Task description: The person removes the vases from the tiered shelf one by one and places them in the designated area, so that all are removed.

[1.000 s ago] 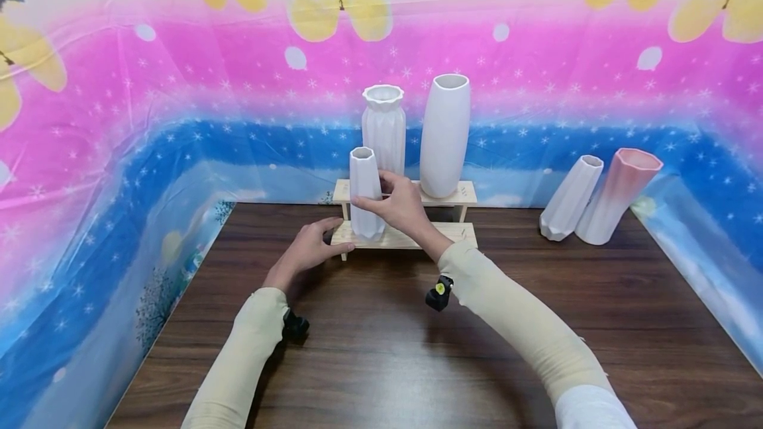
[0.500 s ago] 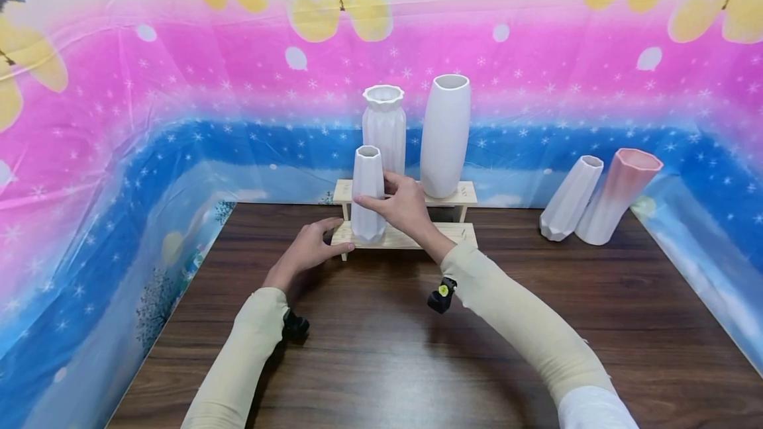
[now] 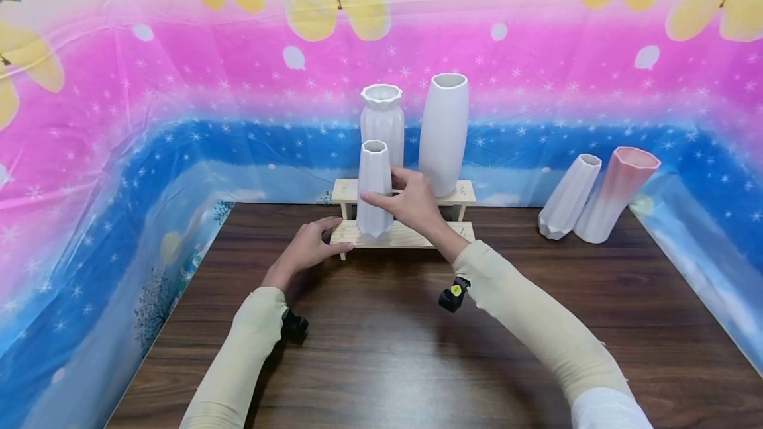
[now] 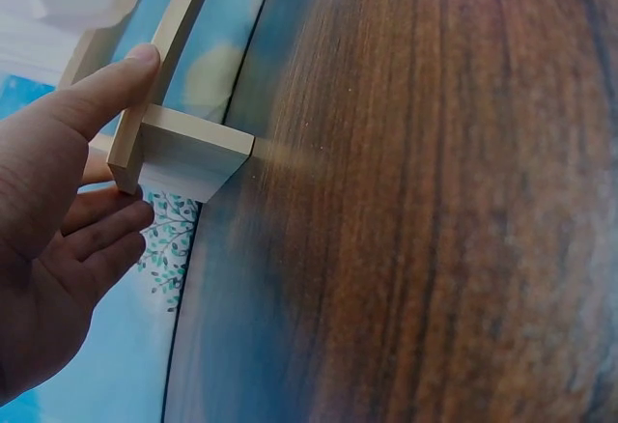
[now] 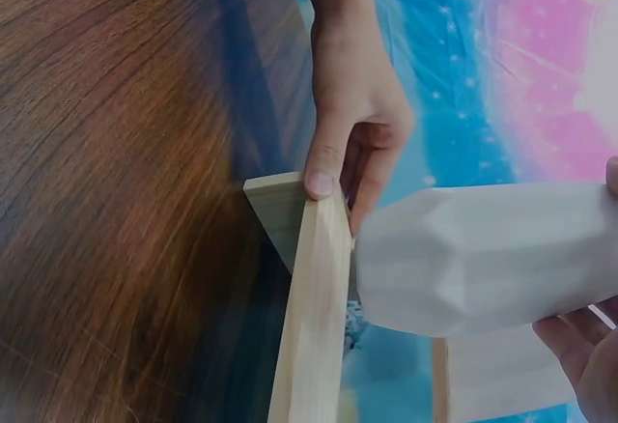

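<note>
In the head view my right hand [image 3: 417,200] grips a slim white faceted vase [image 3: 374,190], thumb in front and fingers at its right side. The vase is upright, its base close over the lower step of a two-tier wooden stand [image 3: 426,236]. My left hand [image 3: 308,247] holds that step's left end; the left wrist view shows the thumb on the board's edge and fingers curled under it. In the right wrist view the vase [image 5: 483,259] appears sideways beside the board [image 5: 314,317], with right fingertips [image 5: 565,341] at its side.
On the upper step stand a white vase with a ruffled rim [image 3: 381,124] and a tall smooth white vase [image 3: 444,134]. At the right of the brown table [image 3: 381,349], a white faceted vase [image 3: 569,197] and a pink-and-white vase [image 3: 616,194] stand close together. A printed cloth [image 3: 536,98] hangs behind.
My right hand has moved the slim vase a little to the right along the lower step, and slightly up in the head view. The left hand keeps its place on the stand.
</note>
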`<move>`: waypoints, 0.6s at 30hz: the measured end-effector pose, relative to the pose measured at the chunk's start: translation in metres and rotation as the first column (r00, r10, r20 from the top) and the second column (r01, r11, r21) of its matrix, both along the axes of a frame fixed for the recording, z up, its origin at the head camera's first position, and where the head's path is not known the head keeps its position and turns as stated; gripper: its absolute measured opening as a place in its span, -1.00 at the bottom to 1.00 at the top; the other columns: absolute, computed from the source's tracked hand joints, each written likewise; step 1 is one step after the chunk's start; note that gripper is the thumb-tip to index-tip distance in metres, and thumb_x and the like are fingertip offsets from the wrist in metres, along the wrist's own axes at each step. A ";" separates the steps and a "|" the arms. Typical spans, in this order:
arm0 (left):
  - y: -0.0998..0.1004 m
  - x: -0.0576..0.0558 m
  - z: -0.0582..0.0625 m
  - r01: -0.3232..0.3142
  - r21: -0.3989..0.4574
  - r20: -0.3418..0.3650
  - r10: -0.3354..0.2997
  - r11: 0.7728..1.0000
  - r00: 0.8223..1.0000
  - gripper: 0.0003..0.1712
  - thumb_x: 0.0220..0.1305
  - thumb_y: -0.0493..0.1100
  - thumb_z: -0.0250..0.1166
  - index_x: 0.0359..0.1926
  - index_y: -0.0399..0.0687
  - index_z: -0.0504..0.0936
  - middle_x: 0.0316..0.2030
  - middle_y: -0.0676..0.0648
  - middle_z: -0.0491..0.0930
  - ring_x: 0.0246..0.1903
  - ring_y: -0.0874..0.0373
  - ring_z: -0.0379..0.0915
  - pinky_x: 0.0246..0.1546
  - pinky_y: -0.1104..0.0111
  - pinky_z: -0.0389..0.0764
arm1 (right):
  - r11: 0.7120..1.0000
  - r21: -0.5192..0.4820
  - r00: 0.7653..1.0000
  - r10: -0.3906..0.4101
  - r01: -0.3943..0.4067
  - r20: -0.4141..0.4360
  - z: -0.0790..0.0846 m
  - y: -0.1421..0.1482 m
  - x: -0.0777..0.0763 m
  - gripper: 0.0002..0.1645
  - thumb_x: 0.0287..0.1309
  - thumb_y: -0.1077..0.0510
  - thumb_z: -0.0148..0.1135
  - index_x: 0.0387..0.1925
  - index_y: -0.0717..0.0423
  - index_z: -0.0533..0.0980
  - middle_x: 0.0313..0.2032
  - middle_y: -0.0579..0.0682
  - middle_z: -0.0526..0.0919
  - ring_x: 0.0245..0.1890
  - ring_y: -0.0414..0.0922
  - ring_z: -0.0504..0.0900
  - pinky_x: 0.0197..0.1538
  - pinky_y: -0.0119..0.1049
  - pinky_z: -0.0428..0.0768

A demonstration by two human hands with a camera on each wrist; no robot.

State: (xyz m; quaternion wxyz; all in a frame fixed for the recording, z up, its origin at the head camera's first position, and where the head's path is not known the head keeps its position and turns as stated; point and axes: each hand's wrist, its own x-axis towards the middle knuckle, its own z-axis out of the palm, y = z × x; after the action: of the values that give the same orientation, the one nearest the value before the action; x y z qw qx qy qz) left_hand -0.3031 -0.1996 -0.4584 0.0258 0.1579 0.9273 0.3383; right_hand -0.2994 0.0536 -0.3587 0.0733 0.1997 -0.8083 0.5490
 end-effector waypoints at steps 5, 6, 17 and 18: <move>0.001 0.000 0.000 -0.002 -0.012 0.002 0.002 1.000 1.000 -0.05 0.27 0.24 0.43 0.50 -0.16 0.36 0.46 -0.23 0.34 0.43 -0.19 0.27 0.35 -0.11 0.41 | 1.000 -0.009 1.000 -0.009 0.009 0.012 0.001 0.009 0.002 -0.22 -0.02 -0.20 0.62 0.21 0.00 0.62 0.06 0.00 0.74 0.02 -0.03 0.74 -0.13 -0.16 0.77; 0.001 0.000 0.000 -0.002 -0.013 0.001 0.002 1.000 1.000 -0.05 0.26 0.24 0.43 0.50 -0.16 0.36 0.46 -0.23 0.34 0.43 -0.19 0.27 0.35 -0.11 0.40 | 1.000 -0.005 1.000 -0.013 0.013 0.010 0.002 0.010 0.002 -0.22 -0.03 -0.21 0.62 0.21 0.00 0.62 0.05 -0.01 0.74 0.02 -0.04 0.75 -0.13 -0.16 0.77; 0.000 0.000 -0.001 -0.002 -0.009 -0.013 0.002 1.000 1.000 -0.05 0.26 0.24 0.43 0.49 -0.17 0.36 0.45 -0.23 0.35 0.42 -0.19 0.29 0.34 -0.10 0.41 | 0.999 -0.017 0.999 -0.037 0.038 0.013 0.004 0.030 0.006 -0.15 -0.04 -0.21 0.63 0.27 0.02 0.59 0.08 0.03 0.73 0.01 0.00 0.75 -0.07 -0.07 0.76; 0.001 0.001 -0.001 -0.002 -0.009 -0.013 0.002 1.000 1.000 -0.05 0.27 0.24 0.43 0.49 -0.17 0.36 0.45 -0.23 0.35 0.42 -0.19 0.29 0.34 -0.10 0.42 | 0.999 -0.019 0.999 -0.042 0.042 0.011 0.004 0.033 0.007 -0.16 -0.04 -0.20 0.63 0.26 0.02 0.60 0.08 0.04 0.73 0.01 0.01 0.75 -0.06 -0.06 0.76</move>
State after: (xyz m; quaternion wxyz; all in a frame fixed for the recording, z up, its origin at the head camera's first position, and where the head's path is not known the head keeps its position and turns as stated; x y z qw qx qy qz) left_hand -0.3025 -0.1990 -0.4595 0.0202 0.1590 0.9292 0.3330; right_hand -0.2924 0.0865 -0.3545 0.0826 0.1790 -0.8073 0.5562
